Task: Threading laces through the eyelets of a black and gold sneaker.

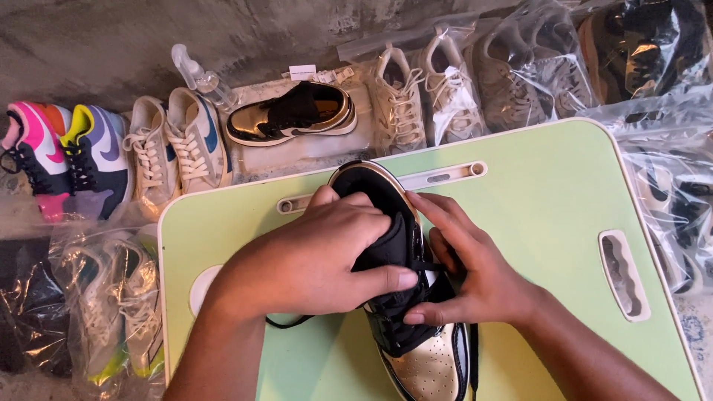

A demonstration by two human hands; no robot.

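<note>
The fingers of the left hand are wrapped over the padded black tongue and collar of a black and gold sneaker, thumb tucked at the top edge, so they're clamped on it pretty firmly. The right hand comes in from the other side, its fingers curled against the shoe's side and pinching near a thin black lace that trails out under the left wrist; can't really see the exact pinch since the left hand covers the lacing area. The sneaker lies heel-away on a pale green desk, toe pointing at the person, and its shiny perforated gold toe is cut off by the bottom edge. The desk is smooth plastic-looking with rounded corners, a white rim and slotted cutouts. Beyond it, on a rough grey floor, sits the matching glossy gold shoe, a clear spray bottle, a cream pair with blue marks and bright pink and purple sneakers. More shoes in crinkly clear bags are hard to make out through the glare.
</note>
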